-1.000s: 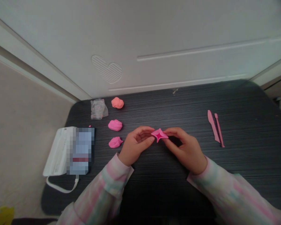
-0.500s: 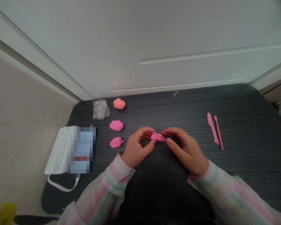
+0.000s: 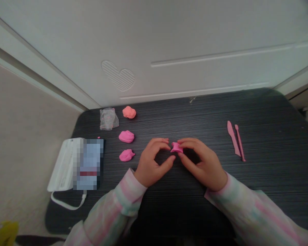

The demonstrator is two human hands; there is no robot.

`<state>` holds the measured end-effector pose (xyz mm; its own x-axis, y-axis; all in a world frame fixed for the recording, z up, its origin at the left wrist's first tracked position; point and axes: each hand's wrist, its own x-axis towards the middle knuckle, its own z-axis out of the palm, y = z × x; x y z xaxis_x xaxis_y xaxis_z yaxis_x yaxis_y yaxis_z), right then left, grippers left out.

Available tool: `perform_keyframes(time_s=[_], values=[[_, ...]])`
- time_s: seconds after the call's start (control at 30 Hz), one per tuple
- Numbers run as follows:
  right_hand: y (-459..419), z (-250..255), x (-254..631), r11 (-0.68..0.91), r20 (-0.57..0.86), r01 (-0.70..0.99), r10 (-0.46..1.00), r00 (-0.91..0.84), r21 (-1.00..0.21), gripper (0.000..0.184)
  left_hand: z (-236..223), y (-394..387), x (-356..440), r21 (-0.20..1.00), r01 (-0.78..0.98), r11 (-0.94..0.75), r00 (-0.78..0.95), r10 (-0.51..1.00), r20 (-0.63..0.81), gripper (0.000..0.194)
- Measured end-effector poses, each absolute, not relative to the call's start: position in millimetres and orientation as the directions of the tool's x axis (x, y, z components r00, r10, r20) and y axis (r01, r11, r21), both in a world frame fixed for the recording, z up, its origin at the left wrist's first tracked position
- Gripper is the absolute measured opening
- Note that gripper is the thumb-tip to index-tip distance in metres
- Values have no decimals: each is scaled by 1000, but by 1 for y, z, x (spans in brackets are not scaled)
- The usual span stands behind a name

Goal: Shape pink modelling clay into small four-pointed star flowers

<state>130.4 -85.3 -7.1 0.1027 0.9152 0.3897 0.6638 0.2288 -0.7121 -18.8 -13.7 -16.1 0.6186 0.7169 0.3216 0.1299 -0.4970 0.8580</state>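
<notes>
A small piece of bright pink modelling clay (image 3: 177,147), with pinched-in sides, is between the thumb and fingers of my right hand (image 3: 204,164). Just left of it, my left hand (image 3: 154,162) is curved with thumb and fingers apart, not gripping the clay. Two more pink clay lumps, an upper one (image 3: 126,136) and a lower one (image 3: 127,155), lie on the dark table left of my left hand. Behind them rests an orange clay lump (image 3: 129,112).
A crumpled clear plastic wrapper (image 3: 108,119) is at the back left. Nearer stand a white box-like device (image 3: 65,165) and a blurred-out phone (image 3: 89,164) with a white cable (image 3: 66,206). A pink plastic knife (image 3: 232,136) and a thin pink stick tool (image 3: 240,142) lie right. A white panel (image 3: 195,44) rises behind the table.
My left fingers have let go of the pink clay and spread apart. The clay is now in my right hand, slightly further right, and its sides look pinched inward.
</notes>
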Motion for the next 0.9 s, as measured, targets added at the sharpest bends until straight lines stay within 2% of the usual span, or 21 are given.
perform_keyframes(time_s=[0.1,0.23,0.43,0.6,0.77,0.9], values=[[-86,-9,129,252,438,716,895,84,-651,20,-13,-15,-18,791,207,-576,598,714,364,11],[-86,-9,126,271,458,741,887,56,-615,22,-14,-16,-15,724,250,-643,560,706,434,11],[-88,-6,127,254,423,682,902,89,-686,27,-16,-15,-16,688,253,-681,552,685,475,12],[-88,-6,131,185,352,590,918,181,-786,28,-15,-12,-16,741,232,-630,570,705,422,10],[-85,-9,131,160,334,630,927,168,-760,28,-14,-10,-17,791,241,-562,593,731,338,8],[-85,-9,131,139,329,658,928,174,-740,25,-14,-9,-18,841,294,-455,585,781,218,10]])
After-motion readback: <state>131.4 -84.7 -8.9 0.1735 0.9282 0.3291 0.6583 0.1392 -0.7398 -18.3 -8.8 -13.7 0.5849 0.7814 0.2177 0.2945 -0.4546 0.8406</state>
